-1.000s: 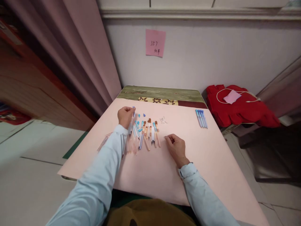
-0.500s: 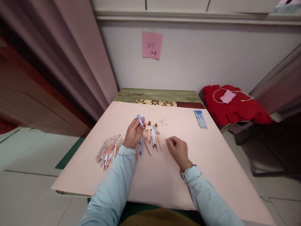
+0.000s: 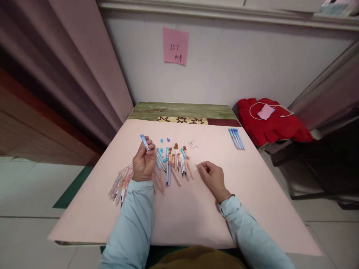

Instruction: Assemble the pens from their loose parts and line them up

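My left hand [image 3: 142,164] is raised over the left-middle of the table, its thumb and fingers closed on a short blue pen barrel section [image 3: 144,142] held tilted. My right hand [image 3: 212,177] rests on the table with fingers curled and pressed together; whether anything is in them is hidden. Between the hands lie white pen refills [image 3: 183,166], orange-brown pen parts [image 3: 173,160] and light-blue barrel pieces [image 3: 161,162]. Small brown toppers [image 3: 176,146] and a dark-blue topper [image 3: 168,139] sit just beyond them.
Several blue pens [image 3: 237,139] lie side by side at the table's far right. Tiny clear bits [image 3: 192,144] lie near the middle. A heap of pinkish pen parts [image 3: 121,184] is partly behind my left forearm. Red cloth [image 3: 263,129] with a white cable lies beyond the right edge.
My left hand has moved left with the blue barrel section, uncovering light-blue pieces and small blue toppers on the table. My right hand has stayed in place. The view has shifted slightly.
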A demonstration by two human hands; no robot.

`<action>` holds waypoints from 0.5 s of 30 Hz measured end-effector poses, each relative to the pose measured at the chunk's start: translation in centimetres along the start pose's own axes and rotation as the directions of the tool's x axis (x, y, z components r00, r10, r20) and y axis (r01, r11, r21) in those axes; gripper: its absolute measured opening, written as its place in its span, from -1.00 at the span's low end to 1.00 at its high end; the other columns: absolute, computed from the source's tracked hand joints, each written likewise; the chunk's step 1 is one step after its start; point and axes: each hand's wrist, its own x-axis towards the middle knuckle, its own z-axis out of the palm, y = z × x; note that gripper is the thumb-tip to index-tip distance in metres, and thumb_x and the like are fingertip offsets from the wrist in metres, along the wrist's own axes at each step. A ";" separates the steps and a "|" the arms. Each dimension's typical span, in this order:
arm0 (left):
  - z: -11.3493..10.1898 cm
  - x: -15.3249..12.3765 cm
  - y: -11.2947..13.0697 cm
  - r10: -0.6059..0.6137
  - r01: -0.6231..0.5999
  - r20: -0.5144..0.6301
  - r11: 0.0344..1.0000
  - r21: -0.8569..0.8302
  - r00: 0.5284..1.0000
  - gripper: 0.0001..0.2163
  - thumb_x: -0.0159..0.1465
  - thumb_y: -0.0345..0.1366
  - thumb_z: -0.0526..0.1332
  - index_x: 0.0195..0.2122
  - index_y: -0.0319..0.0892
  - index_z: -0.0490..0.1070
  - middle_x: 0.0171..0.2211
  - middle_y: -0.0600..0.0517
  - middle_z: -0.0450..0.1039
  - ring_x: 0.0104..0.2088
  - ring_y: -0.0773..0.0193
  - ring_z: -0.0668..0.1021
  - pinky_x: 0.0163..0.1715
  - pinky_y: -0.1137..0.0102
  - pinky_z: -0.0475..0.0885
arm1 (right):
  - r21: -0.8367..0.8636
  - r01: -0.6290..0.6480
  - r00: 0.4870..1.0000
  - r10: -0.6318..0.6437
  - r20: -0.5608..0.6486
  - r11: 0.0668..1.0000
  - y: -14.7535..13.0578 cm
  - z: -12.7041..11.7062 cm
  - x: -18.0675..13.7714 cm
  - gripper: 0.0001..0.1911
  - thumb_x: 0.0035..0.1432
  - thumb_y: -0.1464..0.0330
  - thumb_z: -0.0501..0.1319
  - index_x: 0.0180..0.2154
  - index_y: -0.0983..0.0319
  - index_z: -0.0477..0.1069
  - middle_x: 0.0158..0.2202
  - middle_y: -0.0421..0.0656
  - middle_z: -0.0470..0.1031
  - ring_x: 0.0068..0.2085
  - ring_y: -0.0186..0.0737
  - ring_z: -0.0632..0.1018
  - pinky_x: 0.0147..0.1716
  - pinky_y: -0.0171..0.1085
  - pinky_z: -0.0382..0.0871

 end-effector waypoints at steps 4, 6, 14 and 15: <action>-0.4 0.2 0.3 0.019 -0.017 0.009 0.982 -0.189 1.000 -0.77 0.46 -0.39 -0.08 -0.04 -0.24 0.34 -0.34 0.02 0.42 -0.39 0.54 0.50 -0.50 0.82 0.41 | -0.003 0.004 1.000 -0.004 0.018 1.000 -0.1 -0.1 -0.1 -0.69 0.19 0.14 0.19 -0.45 0.19 0.49 -0.61 -0.29 0.39 -0.55 -0.34 0.37 -0.51 -0.37 0.16; -0.6 0.3 0.5 0.032 -0.027 0.017 0.973 -0.228 0.999 -0.75 0.47 -0.37 -0.11 -0.04 -0.23 0.33 -0.34 0.02 0.43 -0.39 0.54 0.50 -0.49 0.81 0.42 | -0.008 0.007 1.000 -0.007 0.022 1.000 -0.1 -0.1 -0.2 -0.69 0.20 0.14 0.19 -0.45 0.19 0.49 -0.61 -0.29 0.38 -0.55 -0.34 0.37 -0.50 -0.37 0.16; -0.9 0.3 1.1 0.118 -0.112 0.015 0.966 -0.235 0.993 -0.79 0.46 -0.33 -0.03 -0.02 -0.19 0.36 -0.32 0.05 0.47 -0.39 0.57 0.51 -0.47 0.85 0.39 | -0.037 0.047 0.999 -0.047 -0.001 0.998 0.3 -0.1 -0.4 -0.70 0.24 0.16 0.17 -0.42 0.19 0.50 -0.58 -0.28 0.42 -0.53 -0.33 0.40 -0.49 -0.37 0.21; -0.8 0.3 0.9 0.111 -0.109 -0.004 0.970 -0.218 0.994 -0.77 0.47 -0.34 -0.04 -0.01 -0.19 0.36 -0.32 0.04 0.47 -0.39 0.57 0.51 -0.47 0.84 0.39 | -0.050 0.081 0.997 -0.082 -0.017 0.995 0.1 0.0 -0.6 -0.72 0.24 0.18 0.17 -0.39 0.19 0.52 -0.56 -0.26 0.45 -0.52 -0.33 0.42 -0.47 -0.36 0.23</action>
